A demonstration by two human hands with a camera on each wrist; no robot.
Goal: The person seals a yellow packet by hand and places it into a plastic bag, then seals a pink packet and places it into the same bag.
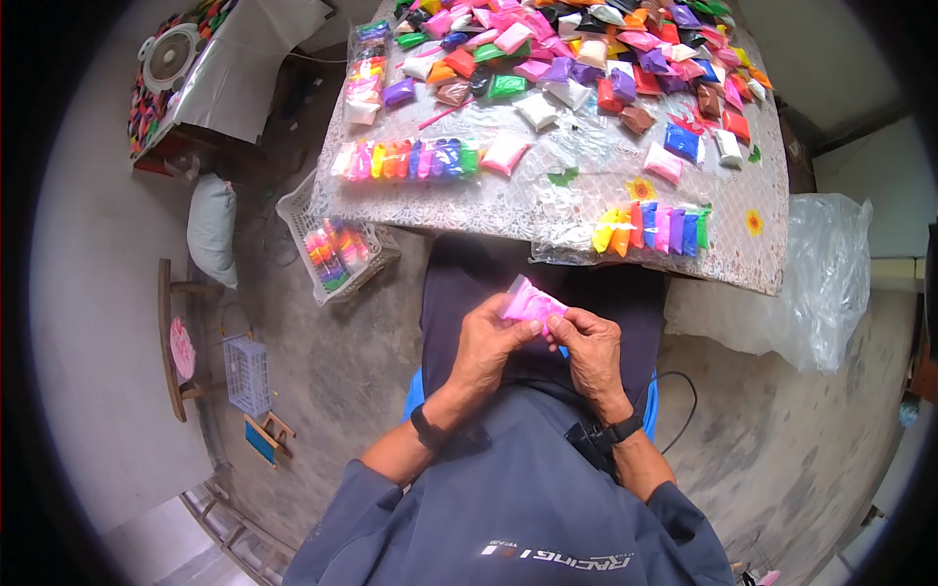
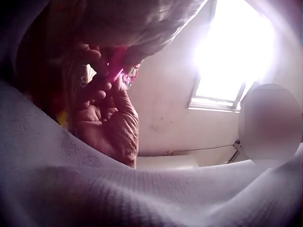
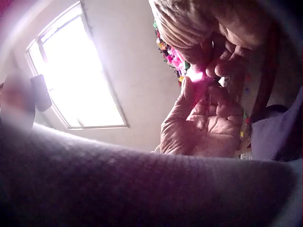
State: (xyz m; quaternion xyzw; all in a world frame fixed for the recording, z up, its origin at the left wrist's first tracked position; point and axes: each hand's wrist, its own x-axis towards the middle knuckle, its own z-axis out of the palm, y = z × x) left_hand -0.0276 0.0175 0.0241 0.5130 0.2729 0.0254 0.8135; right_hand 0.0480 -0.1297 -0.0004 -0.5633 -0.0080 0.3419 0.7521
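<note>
A small pink packet (image 1: pixel 532 302) with a clear plastic edge is held over the person's lap, just short of the table's front edge. My left hand (image 1: pixel 488 344) pinches its left side between thumb and fingers. On the other side, my right hand (image 1: pixel 592 354) grips the lower right corner, its thumb close to the left thumb. From the left wrist, a strip of the pink packet (image 2: pixel 116 69) shows between the fingers of both hands. Seen from the right wrist, the packet (image 3: pixel 199 81) glows bright pink, mostly hidden by fingers.
A big pile of coloured packets (image 1: pixel 586 59) covers the far part of the table (image 1: pixel 381 200). Clear bags with rows of packets lie at the left (image 1: pixel 405 160) and front right (image 1: pixel 653 229). A white basket (image 1: pixel 381 264) with packets stands below left; plastic sheeting (image 1: pixel 816 283) hangs right.
</note>
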